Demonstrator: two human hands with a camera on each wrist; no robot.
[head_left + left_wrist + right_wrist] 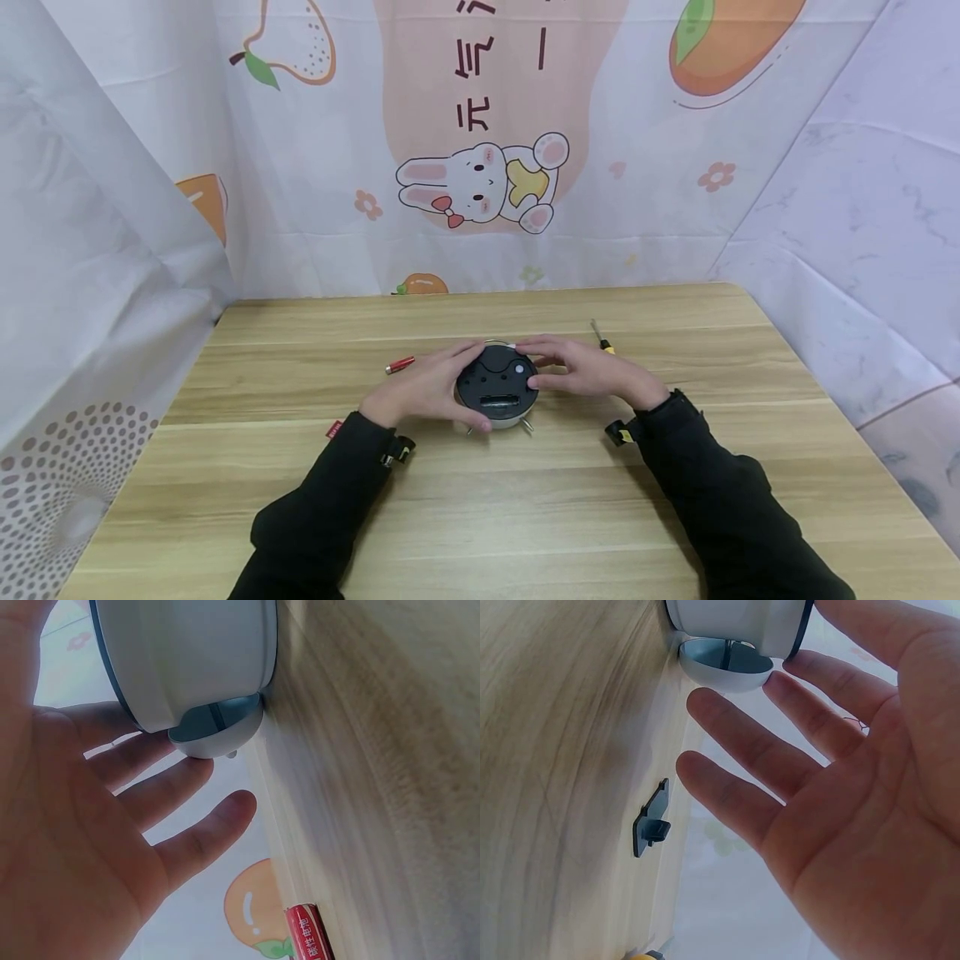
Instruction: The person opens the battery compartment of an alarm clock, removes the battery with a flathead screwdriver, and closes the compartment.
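A round twin-bell alarm clock [491, 382] lies face down on the table, its black back up and its small metal feet toward the person. A long battery slot shows in the back; whether anything lies in it I cannot tell. My left hand [431, 385] holds the clock's left side, thumb at the near edge and fingers at the far edge. At the right side, my right hand [588, 368] holds the rim between thumb and fingers. Both wrist views show the white casing and a cup-shaped bell [221, 739], with the outer fingers spread loosely.
A red battery [400, 365] lies left of the clock, beyond the left hand. Behind the right hand is a screwdriver [602, 337] with a yellow and black handle. The right wrist view shows a small black battery cover [651, 821] on the table. A printed curtain [315, 192] hangs behind.
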